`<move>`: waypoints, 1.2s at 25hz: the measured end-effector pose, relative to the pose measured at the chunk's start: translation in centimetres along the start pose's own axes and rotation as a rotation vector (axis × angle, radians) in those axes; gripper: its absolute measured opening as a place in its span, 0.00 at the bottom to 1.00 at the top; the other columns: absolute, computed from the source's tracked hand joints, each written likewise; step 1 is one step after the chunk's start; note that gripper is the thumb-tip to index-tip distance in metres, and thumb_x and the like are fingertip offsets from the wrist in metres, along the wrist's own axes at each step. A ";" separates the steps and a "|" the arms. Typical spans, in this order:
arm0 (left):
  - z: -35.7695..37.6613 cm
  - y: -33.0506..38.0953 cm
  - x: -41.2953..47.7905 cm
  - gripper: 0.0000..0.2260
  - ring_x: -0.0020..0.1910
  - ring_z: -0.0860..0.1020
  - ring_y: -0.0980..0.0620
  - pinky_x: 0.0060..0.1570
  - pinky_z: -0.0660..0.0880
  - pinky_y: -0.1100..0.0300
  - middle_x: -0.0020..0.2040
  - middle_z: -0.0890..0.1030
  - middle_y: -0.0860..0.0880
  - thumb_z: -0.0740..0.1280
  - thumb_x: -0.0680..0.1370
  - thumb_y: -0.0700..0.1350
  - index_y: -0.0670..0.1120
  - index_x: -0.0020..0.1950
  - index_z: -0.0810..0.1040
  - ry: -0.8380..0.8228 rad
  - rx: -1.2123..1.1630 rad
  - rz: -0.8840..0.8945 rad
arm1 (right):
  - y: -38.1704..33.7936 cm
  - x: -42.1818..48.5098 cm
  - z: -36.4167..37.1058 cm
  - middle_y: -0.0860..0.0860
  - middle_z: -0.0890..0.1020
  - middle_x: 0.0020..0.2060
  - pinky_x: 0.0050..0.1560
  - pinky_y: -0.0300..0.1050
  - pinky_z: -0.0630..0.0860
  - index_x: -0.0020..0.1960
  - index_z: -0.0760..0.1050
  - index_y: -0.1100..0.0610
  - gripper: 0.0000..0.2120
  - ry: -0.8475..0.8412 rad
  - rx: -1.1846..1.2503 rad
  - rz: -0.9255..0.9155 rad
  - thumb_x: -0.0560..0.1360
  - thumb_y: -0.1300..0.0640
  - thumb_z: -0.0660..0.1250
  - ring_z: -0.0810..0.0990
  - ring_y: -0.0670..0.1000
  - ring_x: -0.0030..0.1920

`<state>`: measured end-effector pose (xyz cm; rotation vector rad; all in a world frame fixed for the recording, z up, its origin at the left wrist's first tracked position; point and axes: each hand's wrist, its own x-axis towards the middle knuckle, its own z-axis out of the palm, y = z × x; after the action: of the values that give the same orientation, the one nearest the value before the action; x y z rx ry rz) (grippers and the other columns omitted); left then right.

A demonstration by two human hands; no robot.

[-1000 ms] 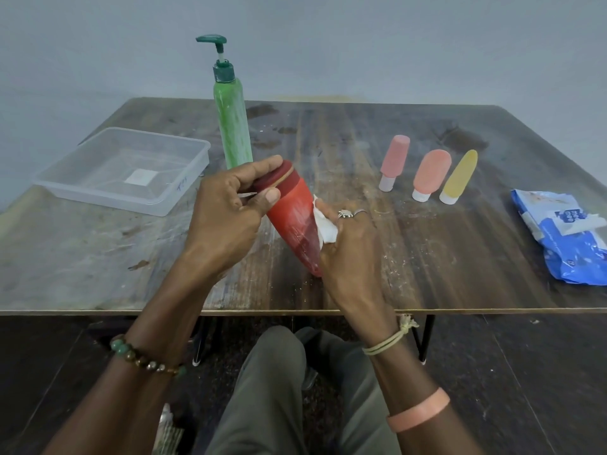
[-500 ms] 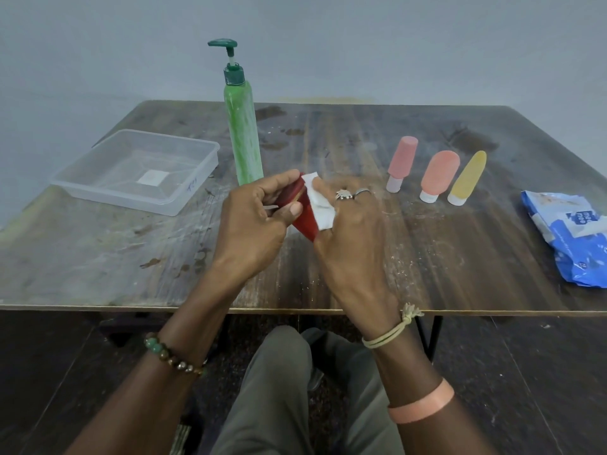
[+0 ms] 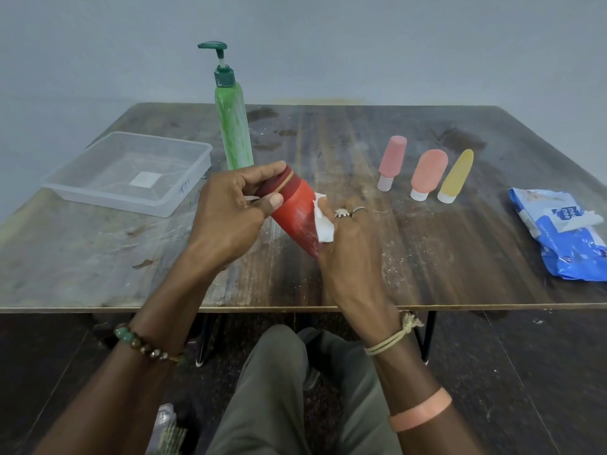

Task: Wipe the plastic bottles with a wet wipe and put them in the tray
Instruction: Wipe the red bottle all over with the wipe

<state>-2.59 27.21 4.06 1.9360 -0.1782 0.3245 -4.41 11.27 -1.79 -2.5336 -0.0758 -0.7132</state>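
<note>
Light is soft, even and rather dim; no hard shadows are cast. A pale washed-out sheen is seen on the surface [image 3: 65,251] left of the left hand [image 3: 230,211]. Slight motion softness is noted at the right hand [image 3: 348,254]. Frame edges are bowed by the wide lens. The floor [image 3: 525,372] below both hands is left nearly black.

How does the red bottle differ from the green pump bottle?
The red bottle is held tilted in the left hand, the right hand's wipe against it; the green pump bottle stands upright on the table, untouched. The red bottle is short and tapered; the green pump bottle is tall, slim, with a pump head. Neither is in the tray.
</note>
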 end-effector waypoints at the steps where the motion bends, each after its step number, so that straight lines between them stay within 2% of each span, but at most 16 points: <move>1: -0.1 -0.2 0.2 0.21 0.56 0.81 0.62 0.57 0.78 0.63 0.58 0.83 0.54 0.72 0.75 0.34 0.48 0.66 0.80 0.004 0.000 -0.004 | 0.3 -0.4 0.3 0.59 0.79 0.54 0.47 0.44 0.69 0.69 0.74 0.60 0.27 0.006 0.014 0.009 0.71 0.67 0.72 0.76 0.59 0.54; 5: -0.4 -1.1 0.4 0.20 0.57 0.81 0.60 0.58 0.78 0.63 0.58 0.83 0.52 0.72 0.75 0.33 0.47 0.66 0.80 0.034 -0.007 -0.009 | 0.8 -0.8 0.8 0.56 0.78 0.57 0.47 0.37 0.65 0.71 0.72 0.58 0.26 -0.046 0.097 0.092 0.73 0.65 0.71 0.74 0.55 0.56; 8: -0.4 -1.4 0.2 0.21 0.57 0.81 0.60 0.58 0.77 0.65 0.59 0.83 0.53 0.72 0.75 0.34 0.48 0.66 0.79 0.054 0.022 -0.004 | 1.0 -1.0 1.1 0.58 0.77 0.55 0.47 0.44 0.73 0.70 0.73 0.60 0.28 -0.023 0.101 0.067 0.71 0.69 0.72 0.76 0.58 0.55; 12: -0.7 -1.4 0.0 0.21 0.57 0.80 0.61 0.57 0.76 0.68 0.58 0.82 0.55 0.72 0.75 0.34 0.49 0.66 0.79 0.046 0.032 0.010 | 1.6 -1.3 1.1 0.55 0.78 0.55 0.45 0.39 0.63 0.73 0.69 0.56 0.27 -0.085 -0.007 0.065 0.75 0.64 0.69 0.73 0.55 0.55; 14: -0.6 -1.3 0.0 0.21 0.56 0.81 0.61 0.56 0.77 0.68 0.58 0.82 0.55 0.72 0.75 0.33 0.48 0.66 0.79 0.032 0.028 0.021 | 2.4 -1.2 1.0 0.55 0.78 0.53 0.44 0.39 0.64 0.72 0.71 0.56 0.25 -0.072 0.021 0.080 0.76 0.63 0.69 0.74 0.54 0.54; 17: -0.6 -1.2 0.0 0.21 0.56 0.81 0.61 0.57 0.77 0.67 0.58 0.83 0.54 0.72 0.75 0.32 0.48 0.66 0.80 0.031 0.010 0.024 | 3.7 -1.3 1.1 0.52 0.79 0.45 0.39 0.38 0.64 0.67 0.77 0.54 0.20 -0.114 0.121 0.135 0.76 0.61 0.70 0.75 0.51 0.45; 19: -0.5 -1.2 0.2 0.21 0.55 0.80 0.63 0.56 0.76 0.70 0.58 0.82 0.54 0.72 0.75 0.32 0.47 0.66 0.79 0.040 0.020 0.032 | 3.7 -1.6 1.3 0.53 0.79 0.47 0.40 0.41 0.70 0.67 0.76 0.56 0.22 -0.107 0.111 0.082 0.74 0.63 0.71 0.77 0.51 0.46; 21: -0.5 -1.3 0.2 0.21 0.54 0.80 0.64 0.55 0.76 0.71 0.58 0.82 0.52 0.72 0.75 0.33 0.46 0.66 0.79 0.048 0.015 0.028 | 3.6 -2.2 1.3 0.54 0.79 0.51 0.41 0.40 0.68 0.68 0.75 0.57 0.22 -0.094 0.059 0.086 0.74 0.65 0.70 0.75 0.51 0.48; 23: -0.7 -1.5 0.0 0.21 0.55 0.81 0.62 0.57 0.77 0.66 0.59 0.83 0.51 0.72 0.74 0.33 0.46 0.66 0.79 0.058 0.001 0.006 | 4.4 -2.1 0.5 0.55 0.82 0.51 0.41 0.40 0.70 0.65 0.78 0.55 0.18 -0.085 0.106 0.167 0.75 0.63 0.69 0.78 0.50 0.46; 25: -0.9 -1.7 -0.2 0.21 0.56 0.81 0.60 0.59 0.78 0.62 0.58 0.83 0.52 0.73 0.74 0.33 0.47 0.66 0.79 0.059 0.000 -0.007 | 5.4 -1.3 -0.8 0.54 0.83 0.49 0.44 0.41 0.75 0.62 0.80 0.54 0.16 0.045 0.214 0.247 0.75 0.63 0.69 0.80 0.51 0.45; 27: -1.0 -1.8 -0.3 0.22 0.56 0.81 0.60 0.60 0.77 0.61 0.58 0.83 0.52 0.73 0.74 0.33 0.46 0.66 0.79 0.066 0.010 -0.014 | 5.5 -0.9 -1.7 0.52 0.82 0.50 0.47 0.36 0.73 0.62 0.80 0.53 0.17 0.135 0.231 0.296 0.75 0.64 0.69 0.80 0.49 0.48; 30: -1.2 -2.0 -0.3 0.22 0.56 0.82 0.58 0.61 0.77 0.60 0.59 0.83 0.50 0.73 0.74 0.32 0.45 0.66 0.79 0.068 0.003 -0.023 | 4.5 -1.7 -0.7 0.49 0.82 0.47 0.38 0.34 0.68 0.62 0.80 0.53 0.16 -0.012 0.228 0.262 0.75 0.62 0.70 0.79 0.48 0.43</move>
<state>-2.48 29.03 2.63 1.9254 -0.1106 0.3752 -5.36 7.16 -4.21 -2.2744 0.1595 -0.5516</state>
